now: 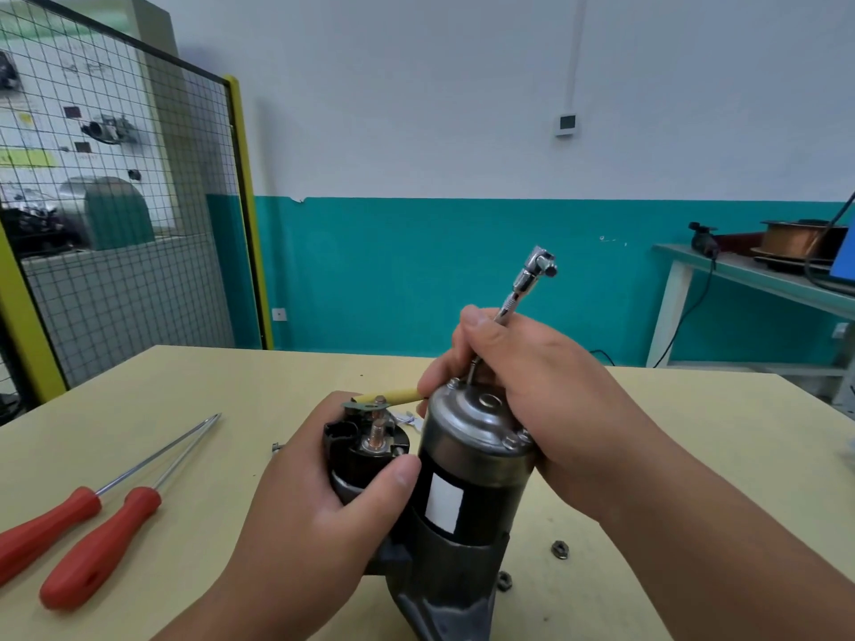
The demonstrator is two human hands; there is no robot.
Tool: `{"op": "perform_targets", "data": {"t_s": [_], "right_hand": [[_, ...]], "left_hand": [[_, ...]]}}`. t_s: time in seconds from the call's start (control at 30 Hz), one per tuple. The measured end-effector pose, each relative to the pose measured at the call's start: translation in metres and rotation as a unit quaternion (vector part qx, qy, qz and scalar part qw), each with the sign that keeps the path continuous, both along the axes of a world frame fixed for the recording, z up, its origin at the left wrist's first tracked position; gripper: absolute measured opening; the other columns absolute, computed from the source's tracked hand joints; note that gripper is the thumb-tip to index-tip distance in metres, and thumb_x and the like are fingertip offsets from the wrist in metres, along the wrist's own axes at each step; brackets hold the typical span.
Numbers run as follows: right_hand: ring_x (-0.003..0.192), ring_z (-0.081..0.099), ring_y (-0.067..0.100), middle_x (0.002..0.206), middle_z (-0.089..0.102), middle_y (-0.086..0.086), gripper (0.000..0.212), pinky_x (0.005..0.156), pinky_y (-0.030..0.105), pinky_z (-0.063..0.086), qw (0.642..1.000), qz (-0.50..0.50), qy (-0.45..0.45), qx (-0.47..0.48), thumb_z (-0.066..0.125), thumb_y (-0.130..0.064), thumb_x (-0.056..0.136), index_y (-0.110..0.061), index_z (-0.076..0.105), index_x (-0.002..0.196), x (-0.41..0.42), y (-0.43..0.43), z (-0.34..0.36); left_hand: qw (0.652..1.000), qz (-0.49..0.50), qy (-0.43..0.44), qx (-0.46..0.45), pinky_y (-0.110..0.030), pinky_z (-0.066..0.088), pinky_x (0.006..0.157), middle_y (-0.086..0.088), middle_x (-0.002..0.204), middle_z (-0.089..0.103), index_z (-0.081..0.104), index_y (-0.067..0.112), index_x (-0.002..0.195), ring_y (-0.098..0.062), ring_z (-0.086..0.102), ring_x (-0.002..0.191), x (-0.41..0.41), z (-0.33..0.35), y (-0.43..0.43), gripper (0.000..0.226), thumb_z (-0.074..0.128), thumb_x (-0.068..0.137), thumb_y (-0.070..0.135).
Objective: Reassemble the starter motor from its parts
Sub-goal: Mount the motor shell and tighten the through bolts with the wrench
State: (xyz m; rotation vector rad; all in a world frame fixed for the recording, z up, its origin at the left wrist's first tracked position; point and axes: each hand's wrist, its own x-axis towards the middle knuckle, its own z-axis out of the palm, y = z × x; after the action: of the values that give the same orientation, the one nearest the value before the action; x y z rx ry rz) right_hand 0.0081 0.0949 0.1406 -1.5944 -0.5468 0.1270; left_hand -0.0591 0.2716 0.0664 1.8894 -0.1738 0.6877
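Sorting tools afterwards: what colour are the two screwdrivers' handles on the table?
Red on both: left screwdriver, right screwdriver; head view.

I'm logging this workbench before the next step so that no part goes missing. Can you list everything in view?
starter motor: one, black and grey, upright, centre foreground
socket driver: one, chrome, lower end at the motor's end cap, shaft slanting up to the right
screwdrivers: two, red handles, lying on the table at left
nuts: two, dark grey, on the table right of the motor
table: one, pale yellow, foreground
mesh fence: one, yellow frame, back left
bench: one, green, back right
wire spool: one, copper, on the bench
left hand: one, grips the motor's solenoid
right hand: one, pinches the socket driver's shaft
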Motion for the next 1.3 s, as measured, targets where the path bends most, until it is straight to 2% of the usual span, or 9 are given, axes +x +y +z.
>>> {"op": "perform_targets", "data": {"t_s": [0.17, 0.27, 0.43, 0.53, 0.67, 0.83, 1.0, 1.13, 1.3], "right_hand": [[0.086, 0.072, 0.022, 0.094, 0.081, 0.002, 0.028, 0.1, 0.06, 0.051, 1.0, -0.013, -0.007, -0.017, 0.044, -0.042, 0.085, -0.024, 0.065, 0.085, -0.0002, 0.0023, -0.0015], [0.091, 0.074, 0.019, 0.096, 0.081, -0.001, 0.036, 0.103, 0.056, 0.052, 0.999, -0.033, -0.006, -0.008, 0.044, -0.051, 0.091, -0.033, 0.076, 0.091, -0.0006, 0.0028, -0.0025], [0.083, 0.07, 0.013, 0.093, 0.08, -0.003, 0.045, 0.093, 0.045, 0.053, 0.998, -0.041, -0.025, -0.03, 0.049, -0.048, 0.107, -0.021, 0.075, 0.083, 0.0017, -0.0017, -0.0021], [0.086, 0.07, 0.022, 0.092, 0.08, 0.0, 0.035, 0.095, 0.05, 0.052, 0.999, -0.04, -0.029, -0.02, 0.049, -0.042, 0.108, -0.024, 0.068, 0.085, 0.0, -0.0001, -0.0018], [0.08, 0.07, 0.016, 0.092, 0.081, 0.003, 0.032, 0.097, 0.052, 0.053, 0.999, -0.034, -0.015, -0.011, 0.045, -0.04, 0.108, -0.024, 0.059, 0.084, -0.0012, 0.0017, -0.0023], [0.09, 0.073, 0.022, 0.093, 0.081, 0.001, 0.029, 0.095, 0.052, 0.055, 1.0, -0.021, -0.01, -0.011, 0.043, -0.045, 0.085, -0.027, 0.066, 0.082, -0.0018, 0.0021, -0.0015], [0.088, 0.074, 0.02, 0.091, 0.081, 0.0, 0.038, 0.099, 0.055, 0.054, 0.998, -0.035, -0.047, -0.018, 0.049, -0.051, 0.105, -0.028, 0.074, 0.088, -0.0033, 0.0011, -0.0018], [0.093, 0.073, 0.017, 0.093, 0.081, -0.003, 0.04, 0.102, 0.055, 0.051, 0.998, -0.04, -0.036, -0.025, 0.049, -0.052, 0.103, -0.025, 0.067, 0.081, -0.0034, 0.0017, -0.0011], [0.097, 0.073, 0.023, 0.094, 0.081, -0.004, 0.032, 0.102, 0.057, 0.052, 0.998, -0.038, -0.039, -0.038, 0.042, -0.046, 0.095, -0.03, 0.07, 0.091, -0.0041, 0.0029, -0.0007]], "left_hand": [[1.0, 0.007, -0.012, -0.004, -0.034, 0.048, 0.068, 0.012, 0.084, 0.074, 0.066, 0.043, 0.098, -0.008, 0.07, 0.081, -0.0005, -0.0001, 0.0006, 0.036, 0.061, 0.067, 0.061], [1.0, 0.014, -0.014, -0.003, -0.034, 0.046, 0.066, 0.012, 0.083, 0.073, 0.066, 0.042, 0.097, -0.007, 0.069, 0.079, -0.0013, 0.0014, -0.0013, 0.037, 0.061, 0.066, 0.062], [1.0, 0.018, -0.01, 0.007, -0.032, 0.046, 0.065, 0.015, 0.081, 0.073, 0.065, 0.046, 0.097, -0.005, 0.07, 0.079, -0.002, 0.0007, -0.0041, 0.036, 0.061, 0.065, 0.064], [1.0, 0.015, -0.012, 0.006, -0.031, 0.047, 0.065, 0.014, 0.081, 0.074, 0.066, 0.046, 0.096, -0.005, 0.07, 0.077, -0.0017, 0.0003, -0.0028, 0.034, 0.061, 0.067, 0.062], [1.0, 0.006, -0.011, -0.001, -0.034, 0.049, 0.066, 0.009, 0.082, 0.074, 0.067, 0.041, 0.096, -0.009, 0.071, 0.077, -0.0005, -0.0005, -0.0005, 0.035, 0.062, 0.067, 0.061], [1.0, 0.004, -0.011, -0.007, -0.036, 0.049, 0.069, 0.008, 0.085, 0.075, 0.068, 0.041, 0.097, -0.011, 0.072, 0.081, 0.0009, -0.0008, 0.0006, 0.037, 0.062, 0.067, 0.061], [1.0, 0.008, -0.016, -0.006, -0.034, 0.048, 0.067, 0.008, 0.083, 0.074, 0.067, 0.043, 0.097, -0.011, 0.071, 0.079, -0.0005, -0.0019, -0.0008, 0.037, 0.063, 0.066, 0.061], [1.0, 0.005, -0.016, -0.01, -0.037, 0.048, 0.07, 0.01, 0.086, 0.075, 0.068, 0.046, 0.098, -0.011, 0.072, 0.083, -0.0001, -0.0014, -0.0013, 0.036, 0.063, 0.065, 0.061], [1.0, 0.002, -0.026, -0.014, -0.038, 0.048, 0.07, 0.007, 0.086, 0.074, 0.068, 0.043, 0.097, -0.013, 0.071, 0.083, 0.0002, -0.0034, 0.0011, 0.036, 0.063, 0.066, 0.06]]}}
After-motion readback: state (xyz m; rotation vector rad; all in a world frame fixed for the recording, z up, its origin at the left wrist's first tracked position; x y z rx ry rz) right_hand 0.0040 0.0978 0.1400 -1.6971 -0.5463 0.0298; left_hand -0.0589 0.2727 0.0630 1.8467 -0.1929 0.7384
